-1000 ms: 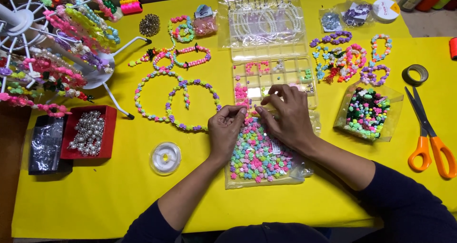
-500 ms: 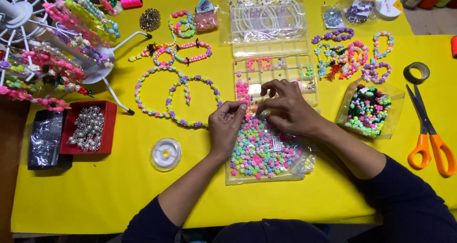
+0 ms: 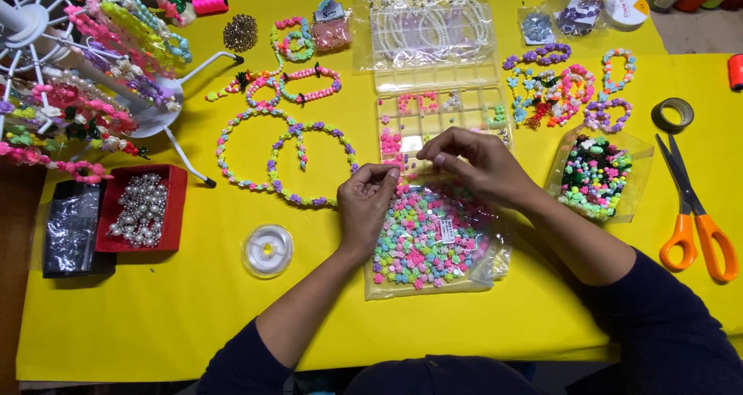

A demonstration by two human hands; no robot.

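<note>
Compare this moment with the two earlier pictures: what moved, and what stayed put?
The right hand lifted off the bag of pastel beads toward the clear compartment box, fingers pinched. The left hand shifted slightly up, fingertips close to the right's. Whether they hold anything is too small to tell. Necklaces, scissors and red tray of pearls stayed put.

Bright even overhead light; soft short shadows; glare on clear plastic; sharp focus; slight edge distortion.

Bead bag under both hands, organizer behind it, spool left, scissors far right
</note>
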